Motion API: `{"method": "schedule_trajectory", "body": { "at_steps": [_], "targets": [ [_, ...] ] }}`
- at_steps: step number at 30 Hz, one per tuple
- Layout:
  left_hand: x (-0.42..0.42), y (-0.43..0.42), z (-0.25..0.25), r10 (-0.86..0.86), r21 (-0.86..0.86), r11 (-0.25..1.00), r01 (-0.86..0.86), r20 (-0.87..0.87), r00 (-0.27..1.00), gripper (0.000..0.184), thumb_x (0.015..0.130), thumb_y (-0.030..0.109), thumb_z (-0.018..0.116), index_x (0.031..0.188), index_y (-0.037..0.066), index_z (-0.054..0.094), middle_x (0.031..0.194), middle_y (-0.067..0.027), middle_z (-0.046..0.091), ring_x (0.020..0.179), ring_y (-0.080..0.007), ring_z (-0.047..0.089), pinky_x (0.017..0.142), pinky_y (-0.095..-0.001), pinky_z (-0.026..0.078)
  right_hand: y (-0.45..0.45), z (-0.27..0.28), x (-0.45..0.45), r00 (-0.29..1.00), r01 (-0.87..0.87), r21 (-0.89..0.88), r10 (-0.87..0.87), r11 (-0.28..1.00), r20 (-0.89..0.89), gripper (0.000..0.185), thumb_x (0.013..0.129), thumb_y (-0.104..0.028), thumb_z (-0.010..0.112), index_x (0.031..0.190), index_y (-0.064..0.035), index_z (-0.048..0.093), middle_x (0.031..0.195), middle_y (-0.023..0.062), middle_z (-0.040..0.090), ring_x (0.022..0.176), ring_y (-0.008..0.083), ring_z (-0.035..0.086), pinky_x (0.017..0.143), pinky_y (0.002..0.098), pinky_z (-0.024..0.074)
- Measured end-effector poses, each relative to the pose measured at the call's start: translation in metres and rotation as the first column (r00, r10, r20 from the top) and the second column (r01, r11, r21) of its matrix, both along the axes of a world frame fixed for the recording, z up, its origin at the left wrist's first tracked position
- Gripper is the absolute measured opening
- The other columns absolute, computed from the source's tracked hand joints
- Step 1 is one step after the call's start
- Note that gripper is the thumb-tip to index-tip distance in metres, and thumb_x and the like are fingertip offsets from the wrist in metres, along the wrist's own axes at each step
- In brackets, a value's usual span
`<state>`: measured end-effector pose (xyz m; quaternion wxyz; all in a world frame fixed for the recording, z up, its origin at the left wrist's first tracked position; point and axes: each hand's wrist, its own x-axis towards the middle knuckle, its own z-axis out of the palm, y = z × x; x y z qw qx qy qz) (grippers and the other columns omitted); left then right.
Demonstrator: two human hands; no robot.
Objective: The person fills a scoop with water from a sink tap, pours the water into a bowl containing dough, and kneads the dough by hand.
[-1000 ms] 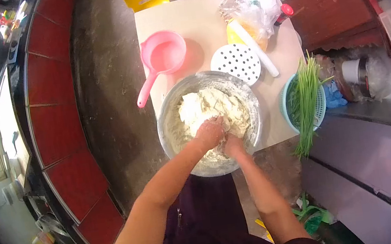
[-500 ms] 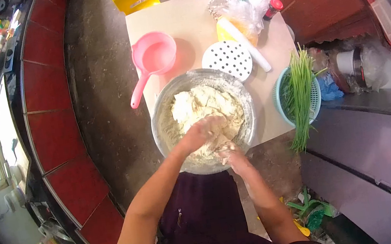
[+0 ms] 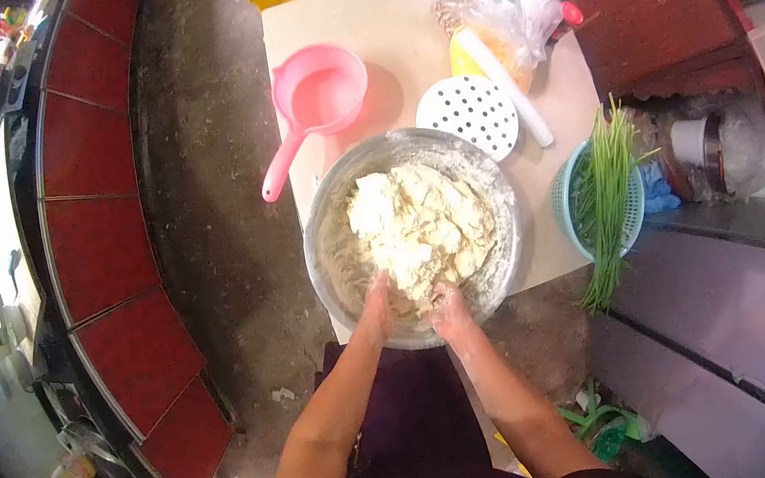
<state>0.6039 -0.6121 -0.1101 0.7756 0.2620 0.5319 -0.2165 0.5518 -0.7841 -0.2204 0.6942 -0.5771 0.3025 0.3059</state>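
A large metal bowl (image 3: 336, 290) stands at the near edge of the table, its inner wall smeared with flour. In it lies a rough, pale lump of dough (image 3: 419, 219). My left hand (image 3: 377, 307) is inside the rim at the dough's near left edge, its fingertips partly hidden against the dough. On the near right side, my right hand (image 3: 449, 306) has curled, dough-smeared fingers on the same edge. Both hands appear closed on the dough, with a small gap between them.
A pink dipper (image 3: 321, 90) sits beyond the bowl. A white perforated disc (image 3: 467, 117), a white roll (image 3: 505, 87) and a plastic bag (image 3: 522, 15) lie at the back right. A blue basket (image 3: 636, 211) of long green stalks (image 3: 608, 195) stands at the right edge.
My left hand has drawn back from the top of the dough to its near left edge. My right hand stays near the bowl's front. The view has shifted slightly.
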Motion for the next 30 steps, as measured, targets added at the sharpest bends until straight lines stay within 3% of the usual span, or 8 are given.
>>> {"method": "schedule_trajectory", "body": {
  "at_steps": [6, 8, 11, 14, 16, 19, 20, 30],
  "targets": [
    [-0.007, -0.014, 0.03, -0.218, 0.439, 0.894, 0.091, 0.249, 0.944, 0.04, 0.086, 0.01, 0.056, 0.124, 0.005, 0.044, 0.118, -0.0091, 0.051, 0.108, -0.0226, 0.052, 0.087, -0.0334, 0.044, -0.009, 0.059, 0.027, 0.97, -0.099, -0.234, 0.146, 0.967, 0.193, 0.024, 0.085, -0.02, 0.053, 0.105, -0.0073, 0.054, 0.091, 0.0059, 0.056, 0.076, 0.0197, 0.056, 0.051, 0.0286, 0.0424],
    [-0.001, -0.019, 0.064, -0.408, 0.595, 0.781, 0.191, 0.253, 0.877, 0.033, 0.085, 0.007, 0.056, 0.117, 0.006, 0.049, 0.11, -0.0108, 0.052, 0.102, -0.0251, 0.054, 0.086, -0.0374, 0.044, 0.033, 0.21, 0.085, 0.991, 0.108, -0.194, -0.121, 0.975, -0.059, 0.029, 0.084, -0.019, 0.056, 0.109, -0.0048, 0.054, 0.091, 0.0053, 0.057, 0.075, 0.018, 0.056, 0.056, 0.0302, 0.0453],
    [0.016, -0.02, 0.078, -0.828, 0.97, 0.231, 0.072, 0.157, 0.539, 0.037, 0.074, 0.005, 0.063, 0.109, 0.0, 0.051, 0.106, -0.0166, 0.052, 0.102, -0.0311, 0.052, 0.086, -0.039, 0.044, 0.016, 0.185, 0.093, 0.747, -0.272, -0.839, 0.653, 0.471, 0.125, 0.036, 0.081, -0.019, 0.061, 0.113, -0.0041, 0.051, 0.092, 0.0101, 0.059, 0.079, 0.0212, 0.059, 0.063, 0.0331, 0.0478],
    [0.055, -0.027, 0.08, -0.87, 0.97, 0.241, -0.029, 0.23, 0.435, 0.036, 0.073, -0.002, 0.054, 0.109, -0.005, 0.048, 0.105, -0.0264, 0.049, 0.104, -0.0409, 0.046, 0.089, -0.045, 0.041, -0.001, 0.115, 0.117, 0.732, -0.4, -0.628, 0.645, 0.668, 0.219, 0.052, 0.078, -0.009, 0.061, 0.126, -0.0008, 0.041, 0.097, 0.0226, 0.061, 0.092, 0.036, 0.06, 0.075, 0.0409, 0.0475],
    [0.064, -0.023, 0.061, -0.939, 0.996, 0.082, -0.035, 0.089, 0.333, 0.037, 0.076, 0.001, 0.053, 0.112, -0.004, 0.047, 0.11, -0.0267, 0.047, 0.101, -0.0427, 0.049, 0.086, -0.0465, 0.043, 0.008, 0.156, 0.134, 0.54, -0.462, -0.815, 0.84, 0.351, 0.056, 0.051, 0.079, 0.0, 0.054, 0.128, -0.0006, 0.04, 0.101, 0.027, 0.06, 0.096, 0.0409, 0.058, 0.078, 0.0444, 0.0467],
    [0.07, -0.022, 0.047, -0.926, 0.924, 0.012, 0.383, -0.134, 0.354, 0.038, 0.078, 0.004, 0.053, 0.115, -0.003, 0.046, 0.111, -0.0269, 0.047, 0.094, -0.0432, 0.055, 0.081, -0.0451, 0.048, 0.013, 0.148, 0.151, 0.423, -0.566, -0.803, 0.902, 0.187, -0.088, 0.052, 0.078, 0.003, 0.052, 0.129, -0.0011, 0.039, 0.102, 0.028, 0.059, 0.095, 0.0413, 0.058, 0.077, 0.0456, 0.0471],
    [0.069, -0.023, 0.045, -0.925, 0.937, -0.077, 0.341, -0.195, 0.326, 0.036, 0.08, 0.005, 0.051, 0.115, -0.002, 0.046, 0.113, -0.0263, 0.047, 0.088, -0.042, 0.059, 0.078, -0.0441, 0.05, 0.016, 0.145, 0.151, 0.466, -0.588, -0.78, 0.878, 0.213, -0.111, 0.029, 0.084, -0.008, 0.047, 0.11, 0.0002, 0.057, 0.102, 0.0282, 0.059, 0.097, 0.0409, 0.058, 0.082, 0.0471, 0.0465],
    [0.107, -0.032, 0.017, -0.892, 0.912, -0.236, 0.335, -0.34, 0.297, 0.026, 0.08, 0.014, 0.049, 0.102, 0.0, 0.054, 0.098, -0.0225, 0.057, 0.088, -0.0376, 0.06, 0.081, -0.0432, 0.049, 0.017, 0.096, 0.178, 0.345, -0.541, -0.809, 0.938, 0.229, 0.035, 0.018, 0.08, -0.007, 0.056, 0.095, 0.0039, 0.056, 0.087, 0.03, 0.061, 0.087, 0.0435, 0.06, 0.074, 0.0484, 0.0474]
  ]
}}
